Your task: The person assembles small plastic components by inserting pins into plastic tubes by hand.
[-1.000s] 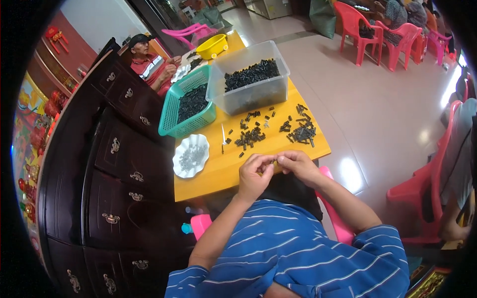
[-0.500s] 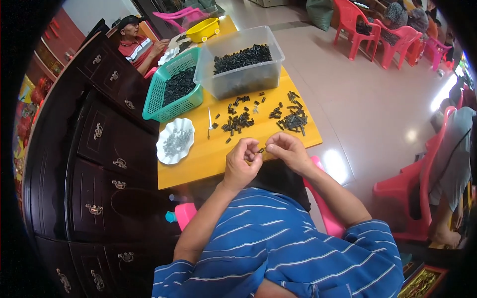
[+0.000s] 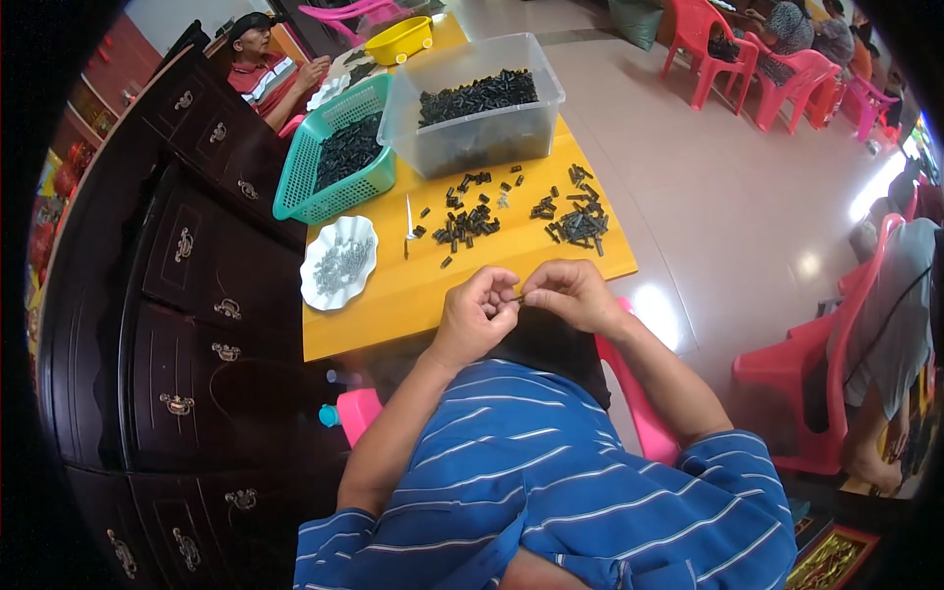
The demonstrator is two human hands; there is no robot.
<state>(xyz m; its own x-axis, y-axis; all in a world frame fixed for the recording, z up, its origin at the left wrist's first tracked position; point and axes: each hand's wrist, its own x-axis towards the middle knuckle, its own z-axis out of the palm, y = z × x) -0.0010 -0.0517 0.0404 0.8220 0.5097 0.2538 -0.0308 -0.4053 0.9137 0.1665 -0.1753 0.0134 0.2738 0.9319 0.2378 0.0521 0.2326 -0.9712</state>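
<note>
My left hand [image 3: 476,313] is closed in a pinch at the near edge of the table, its fingers curled. Thumb and forefinger of my right hand [image 3: 573,297] meet it from the right. Between the fingertips of both hands is a small dark tube-like piece [image 3: 519,299], mostly covered by the fingers. Just beyond lie a loose pile of short black tube pieces [image 3: 466,227] and, to its right, a second pile of longer black pieces [image 3: 582,224]. A white scalloped dish [image 3: 313,291] with tiny clear parts stands at the left, beside a thin white stick tool [image 3: 409,218].
On the yellow table [image 3: 393,320] stand a clear plastic bin [image 3: 472,149] and a green basket [image 3: 295,206], both holding black pieces. A yellow basin [image 3: 398,41] is farther back. Another person [image 3: 264,84] sits beyond the dark drawer cabinet [image 3: 197,324]. Pink chairs [image 3: 801,364] stand at right.
My fingertips have drawn closer around the small dark piece, which shows less now. The whole view has shifted slightly; the piles and containers look the same.
</note>
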